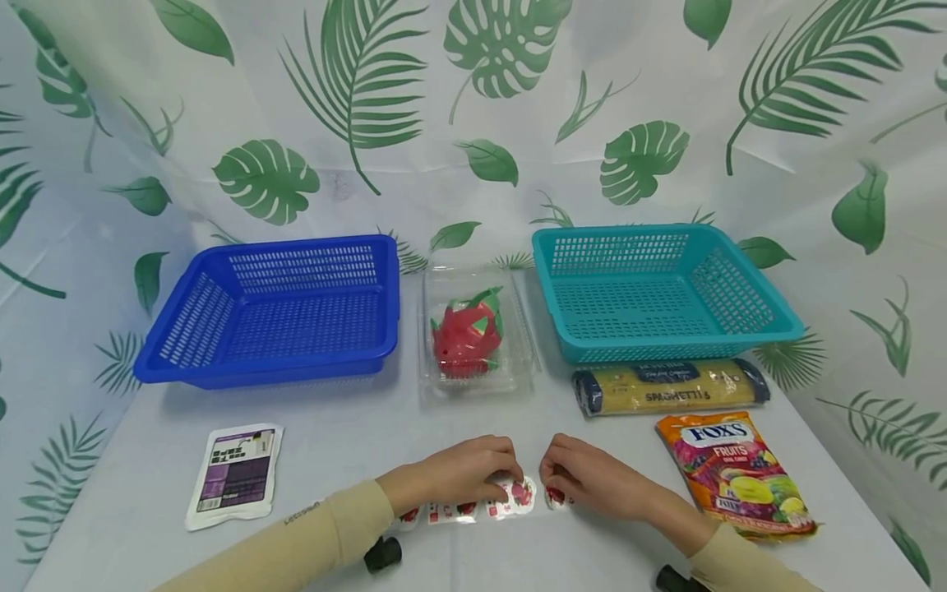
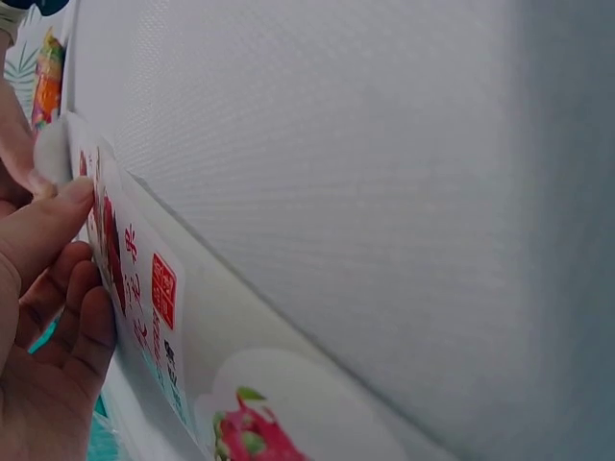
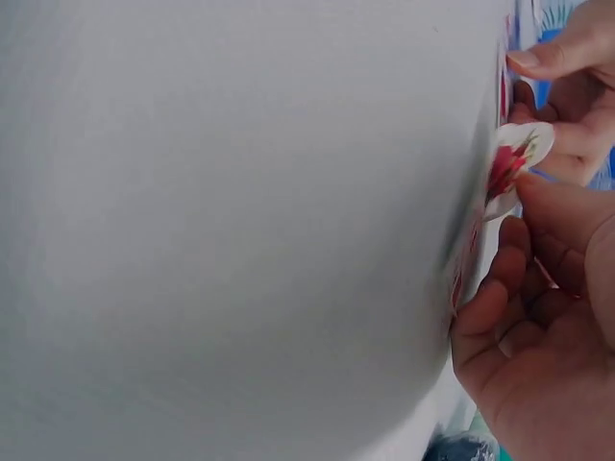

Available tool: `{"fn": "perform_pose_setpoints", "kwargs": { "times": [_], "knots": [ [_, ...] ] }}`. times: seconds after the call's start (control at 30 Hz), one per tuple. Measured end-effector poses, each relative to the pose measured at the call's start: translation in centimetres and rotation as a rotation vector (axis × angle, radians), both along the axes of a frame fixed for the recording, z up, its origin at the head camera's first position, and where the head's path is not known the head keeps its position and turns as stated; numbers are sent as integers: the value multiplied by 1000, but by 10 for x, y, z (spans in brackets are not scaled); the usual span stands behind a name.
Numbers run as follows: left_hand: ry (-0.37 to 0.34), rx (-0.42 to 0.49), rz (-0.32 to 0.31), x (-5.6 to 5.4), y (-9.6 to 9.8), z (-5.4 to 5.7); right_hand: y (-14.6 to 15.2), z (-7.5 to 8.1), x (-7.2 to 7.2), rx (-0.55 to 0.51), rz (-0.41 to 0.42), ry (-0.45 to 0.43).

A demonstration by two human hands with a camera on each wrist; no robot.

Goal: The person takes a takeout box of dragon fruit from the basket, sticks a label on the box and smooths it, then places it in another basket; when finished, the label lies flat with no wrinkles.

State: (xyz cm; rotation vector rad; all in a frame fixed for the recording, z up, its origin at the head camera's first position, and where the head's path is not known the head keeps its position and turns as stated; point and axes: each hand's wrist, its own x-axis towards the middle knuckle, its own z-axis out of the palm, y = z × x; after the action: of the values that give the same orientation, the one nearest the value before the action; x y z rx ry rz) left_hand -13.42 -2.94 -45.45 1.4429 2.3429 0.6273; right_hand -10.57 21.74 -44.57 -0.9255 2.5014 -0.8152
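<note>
A strip of dragon-fruit stickers [image 1: 510,498] with red print lies along the front middle of the table. My left hand [image 1: 473,469] pinches it near its right end; in the left wrist view the thumb [image 2: 69,204] rests on the printed face, fingers behind. Close to its right, my right hand [image 1: 592,477] pinches a sticker [image 3: 514,163] between thumb and fingers, and that sticker's edge is lifted and curled. Behind the hands, a red dragon fruit [image 1: 468,337] sits in a clear plastic box [image 1: 518,380].
A blue basket [image 1: 362,364] stands at back left, a teal basket [image 1: 666,344] at back right. Before the teal one lie a spaghetti pack [image 1: 673,388] and a candy bag [image 1: 740,477]. At left lies a white and purple pouch [image 1: 234,475].
</note>
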Motion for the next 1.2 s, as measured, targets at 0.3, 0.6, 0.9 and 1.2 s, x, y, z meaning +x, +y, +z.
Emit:
{"fn": "perform_pose_setpoints", "kwargs": {
  "times": [0.3, 0.6, 0.9, 1.2],
  "knots": [
    [9, 6, 1, -1, 0, 0, 10, -1, -6, -163, 48, -98],
    [10, 7, 6, -1, 0, 0, 13, -2, -9, -199, 59, -135],
    [4, 6, 7, 0, 0, -1, 15, -2, -11, -221, 14, -237],
    [10, -14, 16, 2, 1, 1, 22, 2, -14, -251, -33, -267]
  ]
}}
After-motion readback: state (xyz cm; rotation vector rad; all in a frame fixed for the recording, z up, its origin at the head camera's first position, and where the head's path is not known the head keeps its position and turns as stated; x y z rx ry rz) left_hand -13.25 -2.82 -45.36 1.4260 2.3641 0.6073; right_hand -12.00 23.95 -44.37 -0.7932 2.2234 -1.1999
